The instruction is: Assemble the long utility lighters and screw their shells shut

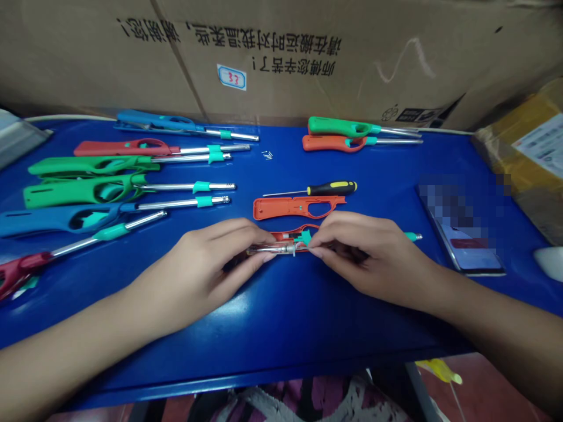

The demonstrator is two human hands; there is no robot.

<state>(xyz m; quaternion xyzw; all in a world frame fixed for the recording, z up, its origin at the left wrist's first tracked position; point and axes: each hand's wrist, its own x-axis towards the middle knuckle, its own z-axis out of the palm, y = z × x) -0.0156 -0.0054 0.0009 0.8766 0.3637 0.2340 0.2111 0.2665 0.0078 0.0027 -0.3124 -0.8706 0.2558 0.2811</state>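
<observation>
My left hand (pixel 206 266) pinches a clear lighter fuel tank (pixel 280 249) with a whitish valve end pointing right. My right hand (pixel 373 255) is closed at that valve end; whatever small part lies between its fingertips is too small to make out. Just behind the tank an orange lighter half-shell (pixel 314 227) lies partly hidden by my hands, with a teal trigger piece (pixel 303 237) in it. The other orange half-shell (pixel 264 209) lies beyond, inner side up. A yellow-and-black screwdriver (pixel 332 188) rests right behind it.
Several long-nosed lighters, such as a green one (pixel 88 190), lie at the left of the blue table (pixel 246 346). A green lighter (pixel 338 126) and an orange lighter (pixel 329 143) lie back right. A phone (pixel 472 252) is at right. Cardboard boxes (pixel 281 94) border the back.
</observation>
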